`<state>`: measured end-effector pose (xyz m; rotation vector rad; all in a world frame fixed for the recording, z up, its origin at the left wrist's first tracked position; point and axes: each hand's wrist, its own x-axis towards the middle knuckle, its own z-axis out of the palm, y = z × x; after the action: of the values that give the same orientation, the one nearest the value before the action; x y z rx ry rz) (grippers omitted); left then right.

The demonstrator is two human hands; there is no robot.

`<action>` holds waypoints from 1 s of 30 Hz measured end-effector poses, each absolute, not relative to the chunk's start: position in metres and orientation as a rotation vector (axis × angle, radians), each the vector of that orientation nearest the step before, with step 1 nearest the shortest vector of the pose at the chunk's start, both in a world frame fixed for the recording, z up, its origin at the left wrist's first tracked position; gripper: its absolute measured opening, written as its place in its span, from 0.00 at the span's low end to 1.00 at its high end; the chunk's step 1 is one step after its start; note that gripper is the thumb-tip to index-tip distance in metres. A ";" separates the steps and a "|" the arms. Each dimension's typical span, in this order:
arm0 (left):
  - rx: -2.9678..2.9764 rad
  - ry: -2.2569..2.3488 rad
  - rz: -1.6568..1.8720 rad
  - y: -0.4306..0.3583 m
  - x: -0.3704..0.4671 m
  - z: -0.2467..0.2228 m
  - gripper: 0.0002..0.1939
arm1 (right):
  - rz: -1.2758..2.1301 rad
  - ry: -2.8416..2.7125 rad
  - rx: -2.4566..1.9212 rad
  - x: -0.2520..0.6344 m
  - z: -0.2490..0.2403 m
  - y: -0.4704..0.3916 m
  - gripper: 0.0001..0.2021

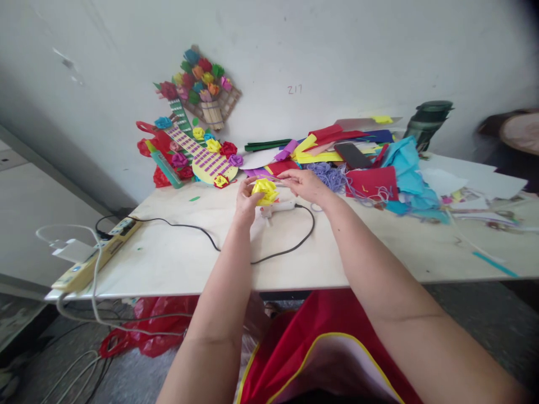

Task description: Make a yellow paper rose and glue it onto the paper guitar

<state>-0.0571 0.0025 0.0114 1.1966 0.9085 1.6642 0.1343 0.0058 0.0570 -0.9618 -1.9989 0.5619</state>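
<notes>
My left hand (246, 203) grips a yellow paper flower (265, 192) from its left side, above the middle of the table. Just to the right of the flower is my right hand (304, 185), its fingertips brought together near the flower's edge; what they pinch, if anything, is too small to make out. Under the flower a white glue gun (283, 207) lies on the table, partly hidden by the flower, with its black cord (312, 224) curving off its right end.
A power strip (99, 255) with a white charger sits at the left table edge. Paper flower crafts (206, 154) and a green glue bottle (165, 165) stand back left. Coloured paper, purple yarn (326, 175), a phone (352, 155) and a dark bottle (427, 123) are at the back right.
</notes>
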 end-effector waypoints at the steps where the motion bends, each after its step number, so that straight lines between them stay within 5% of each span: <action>1: 1.208 0.897 1.647 0.002 -0.057 0.012 0.29 | 0.606 -1.994 -0.946 0.136 0.058 0.006 0.17; 8: 1.270 0.855 1.514 -0.003 -0.057 0.015 0.28 | 0.859 -2.003 -1.002 0.141 0.065 0.001 0.23; 30: 1.363 0.780 1.373 -0.011 -0.055 0.017 0.21 | 0.742 -2.190 -0.824 0.143 0.058 0.009 0.18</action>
<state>-0.0546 -0.0105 0.0170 1.3627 0.7803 1.3732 0.1431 0.0095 0.0581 -0.8238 -2.1903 0.7423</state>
